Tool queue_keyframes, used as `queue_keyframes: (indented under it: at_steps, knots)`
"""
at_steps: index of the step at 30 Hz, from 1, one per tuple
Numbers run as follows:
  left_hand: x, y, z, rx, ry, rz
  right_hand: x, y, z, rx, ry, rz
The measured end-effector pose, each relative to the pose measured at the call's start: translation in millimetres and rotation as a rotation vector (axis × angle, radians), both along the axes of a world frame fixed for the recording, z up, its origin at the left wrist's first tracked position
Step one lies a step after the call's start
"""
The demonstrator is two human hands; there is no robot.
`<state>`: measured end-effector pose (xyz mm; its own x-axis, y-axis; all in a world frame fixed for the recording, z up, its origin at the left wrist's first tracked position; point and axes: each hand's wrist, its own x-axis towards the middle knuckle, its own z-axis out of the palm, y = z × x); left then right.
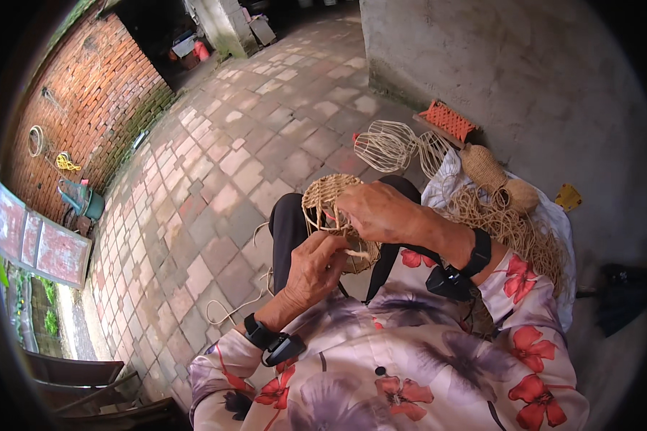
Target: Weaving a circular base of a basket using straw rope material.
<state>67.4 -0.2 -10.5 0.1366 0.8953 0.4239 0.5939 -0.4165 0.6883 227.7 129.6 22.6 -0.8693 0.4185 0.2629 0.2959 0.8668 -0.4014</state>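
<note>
A partly woven straw-coloured basket (329,189) rests between my knees, with close weave at its far end and open ribs nearer me. On its near left side, my left hand (310,271) is closed, thumb and fingers pinched around a straw cord (356,253) whose short piece sticks out to the right. My right hand (387,213) reaches over the basket from the right, its fingers bent and closed on the weave. Its fingertips are partly hidden. A loose length of the same cord (226,314) trails onto the paving left of my leg.
To the right, a heap of loose cord (521,237) lies on a white cloth (562,219) beside a woven bottle-shaped piece (483,167). Bare rib frames (385,146) and an orange woven-top stool (447,121) stand near the grey wall (482,61).
</note>
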Motion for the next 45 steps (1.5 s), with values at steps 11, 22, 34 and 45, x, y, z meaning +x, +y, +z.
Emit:
queue_keyframes:
  at_steps: [11, 22, 34, 45]
  knots:
    - [9.3, 4.5, -3.0, 0.312, 0.315, -0.130, 2.2, -1.5, 6.0, -0.341, 0.048, -0.055]
    - [-1.9, 4.0, 28.0, 0.330, 0.244, -0.189, 10.6, -4.1, -8.0, -0.341, 0.253, -0.056]
    - [-21.7, 76.4, 29.7, -0.174, 0.094, 0.218, 20.3, -58.3, -18.4, 0.126, 0.203, -0.152]
    - [-29.1, 45.1, 30.9, -0.021, -0.154, 0.239, 12.1, -27.1, 3.1, -0.444, -0.026, -0.114]
